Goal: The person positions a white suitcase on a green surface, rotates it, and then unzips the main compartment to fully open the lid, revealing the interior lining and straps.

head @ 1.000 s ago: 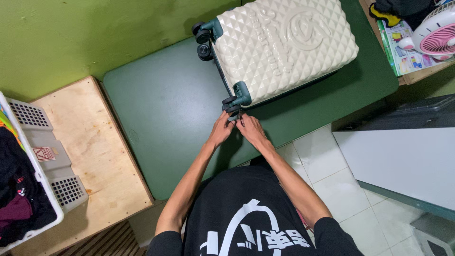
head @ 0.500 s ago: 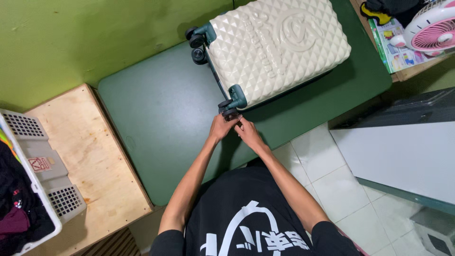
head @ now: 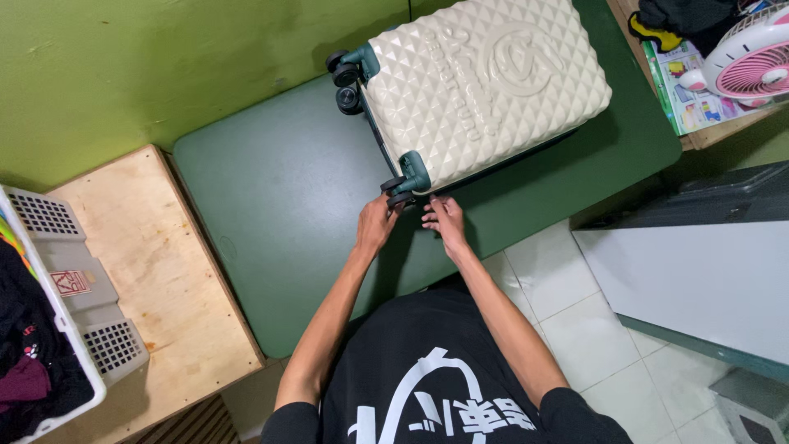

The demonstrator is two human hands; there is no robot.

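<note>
A cream hard-shell suitcase (head: 485, 82) with a diamond-pattern shell and dark teal corners lies flat on a dark green table (head: 288, 189). Its black wheels (head: 345, 78) point left. My left hand (head: 376, 224) is at the near corner with its fingers closed on the nearest wheel (head: 397, 191). Just to its right, my right hand (head: 446, 222) pinches a small pull at the suitcase's dark zip seam along the near edge. The pull itself is mostly hidden by my fingertips.
A plywood box top (head: 140, 263) adjoins the table on the left, with a white laundry basket (head: 62, 279) of dark clothes on it. A pink fan (head: 752, 57) and printed sheets sit at the far right. A grey-white cabinet (head: 699, 263) stands to the right over the tiled floor (head: 575, 304).
My two hands were bunched together at the near wheel. Now the right hand has shifted slightly right along the suitcase's edge, while the left stays at the wheel.
</note>
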